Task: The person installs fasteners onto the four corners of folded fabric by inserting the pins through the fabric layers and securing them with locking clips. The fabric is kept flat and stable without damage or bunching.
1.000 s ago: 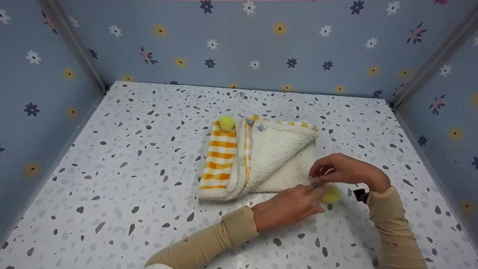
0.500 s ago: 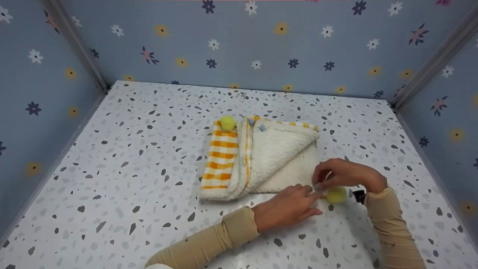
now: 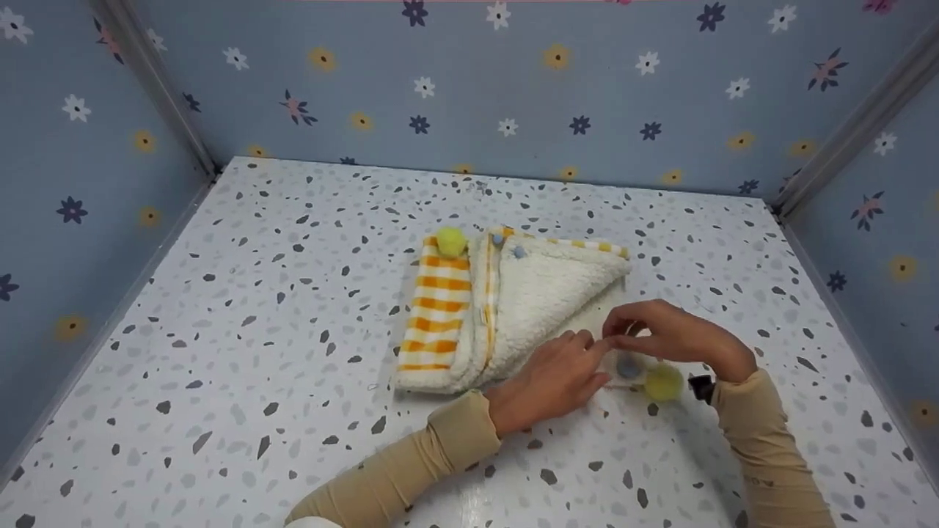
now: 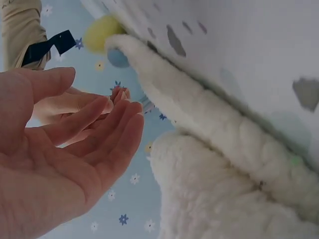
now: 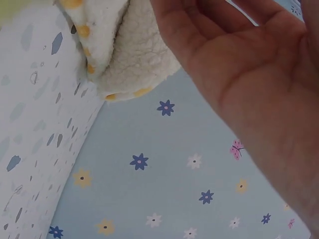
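A folded, fleece-lined cloth (image 3: 554, 282) with a yellow-and-white checked outer side (image 3: 440, 312) lies mid-table in the head view. Yellow pom-poms sit at its far left (image 3: 451, 241) and near right (image 3: 664, 383). A blue button (image 3: 627, 366) shows beside the near pom-pom. My left hand (image 3: 546, 381) reaches over the near edge. In the left wrist view, that hand's relaxed fingers (image 4: 122, 137) hold nothing, apart from the fleece. My right hand (image 3: 671, 334) is bent above the right corner, fingertips meeting the left fingertips in the head view; whether they pinch anything is hidden.
Two more blue buttons (image 3: 519, 252) lie at the cloth's far edge. The speckled white tabletop (image 3: 293, 293) is enclosed by flower-patterned blue panels (image 3: 469, 95) at the back and both sides. A black strap piece (image 3: 702, 386) hangs at my right wrist.
Both hands have come away from the cloth's near right corner, moving slightly left and up. The blue button there, covered before, now shows. The folded cloth lies as before.
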The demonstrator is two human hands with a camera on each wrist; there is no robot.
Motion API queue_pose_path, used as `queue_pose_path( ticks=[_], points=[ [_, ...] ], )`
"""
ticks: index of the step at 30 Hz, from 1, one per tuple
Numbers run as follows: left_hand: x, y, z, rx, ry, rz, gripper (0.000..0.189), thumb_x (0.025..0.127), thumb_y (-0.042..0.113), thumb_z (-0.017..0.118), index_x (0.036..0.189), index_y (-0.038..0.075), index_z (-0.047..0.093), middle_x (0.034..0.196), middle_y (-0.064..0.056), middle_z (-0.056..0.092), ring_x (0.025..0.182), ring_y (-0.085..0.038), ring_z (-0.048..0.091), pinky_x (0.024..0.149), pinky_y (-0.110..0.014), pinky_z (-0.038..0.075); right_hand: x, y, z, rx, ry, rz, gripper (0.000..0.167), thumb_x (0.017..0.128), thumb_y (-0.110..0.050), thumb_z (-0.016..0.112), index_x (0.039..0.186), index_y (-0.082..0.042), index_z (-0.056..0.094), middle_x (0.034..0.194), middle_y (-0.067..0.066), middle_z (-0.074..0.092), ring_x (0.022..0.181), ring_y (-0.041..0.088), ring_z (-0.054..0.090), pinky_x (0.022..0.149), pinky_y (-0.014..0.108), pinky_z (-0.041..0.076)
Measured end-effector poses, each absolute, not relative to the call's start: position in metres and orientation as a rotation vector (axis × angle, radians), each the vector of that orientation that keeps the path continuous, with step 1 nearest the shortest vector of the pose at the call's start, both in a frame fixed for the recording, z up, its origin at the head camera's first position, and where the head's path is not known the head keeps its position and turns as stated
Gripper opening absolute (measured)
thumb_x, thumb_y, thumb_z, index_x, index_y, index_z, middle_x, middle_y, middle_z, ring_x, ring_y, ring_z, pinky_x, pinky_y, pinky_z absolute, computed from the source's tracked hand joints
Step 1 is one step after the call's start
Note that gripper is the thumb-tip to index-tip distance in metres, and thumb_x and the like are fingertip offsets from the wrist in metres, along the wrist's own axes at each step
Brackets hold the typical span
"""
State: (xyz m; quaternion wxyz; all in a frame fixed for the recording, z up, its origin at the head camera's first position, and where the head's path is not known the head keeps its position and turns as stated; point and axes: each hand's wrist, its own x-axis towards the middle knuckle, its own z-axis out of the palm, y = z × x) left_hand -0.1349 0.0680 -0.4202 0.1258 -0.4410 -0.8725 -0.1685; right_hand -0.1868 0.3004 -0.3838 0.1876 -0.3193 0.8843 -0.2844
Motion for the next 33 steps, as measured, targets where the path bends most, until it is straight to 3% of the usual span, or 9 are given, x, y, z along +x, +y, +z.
queue_pose_path(
  ticks=[10, 16, 24, 33],
  points=[
    [-0.150, 0.053, -0.401, -1.107, -2.580, -0.593, 0.033, 0.103, 0.024, 0.065, 0.130, 0.006, 0.065, 0.102, -0.007, 0.064, 0.088, -0.021, 0.062, 0.075, -0.027, 0.052, -0.197, 0.290, -0.384, -1.049, 2.660, -0.933, 0.010, 0.100, -0.012, 0.068, 0.109, -0.010, 0.072, 0.104, -0.003, 0.070, 0.097, 0.015, 0.068, 0.087, 0.035, 0.056],
    [-0.163, 0.042, -0.389, -0.933, -2.605, -0.653, 0.028, 0.103, 0.023, 0.065, 0.122, 0.003, 0.068, 0.107, -0.011, 0.067, 0.094, -0.025, 0.064, 0.083, -0.032, 0.054, -0.207, 0.282, -0.383, -1.086, 2.749, -1.028, 0.014, 0.098, -0.008, 0.070, 0.111, -0.002, 0.071, 0.107, 0.001, 0.071, 0.100, 0.020, 0.067, 0.089, 0.046, 0.055],
    [-0.184, 0.021, -0.379, -0.768, -2.614, -0.789, 0.029, 0.103, 0.021, 0.066, 0.121, -0.001, 0.068, 0.108, -0.015, 0.066, 0.096, -0.031, 0.062, 0.087, -0.037, 0.052, -0.225, 0.271, -0.384, -1.110, 2.838, -1.088, 0.021, 0.098, -0.004, 0.069, 0.118, -0.002, 0.069, 0.116, 0.010, 0.069, 0.111, 0.031, 0.064, 0.096, 0.055, 0.049],
    [-0.209, 0.001, -0.375, -0.461, -2.612, -0.709, 0.034, 0.103, 0.027, 0.065, 0.120, -0.003, 0.064, 0.112, -0.019, 0.063, 0.099, -0.035, 0.059, 0.087, -0.042, 0.050, -0.250, 0.260, -0.391, -1.099, 2.893, -1.138, 0.030, 0.099, -0.007, 0.069, 0.127, 0.001, 0.065, 0.128, 0.013, 0.064, 0.125, 0.030, 0.057, 0.105, 0.056, 0.043]
  ],
)
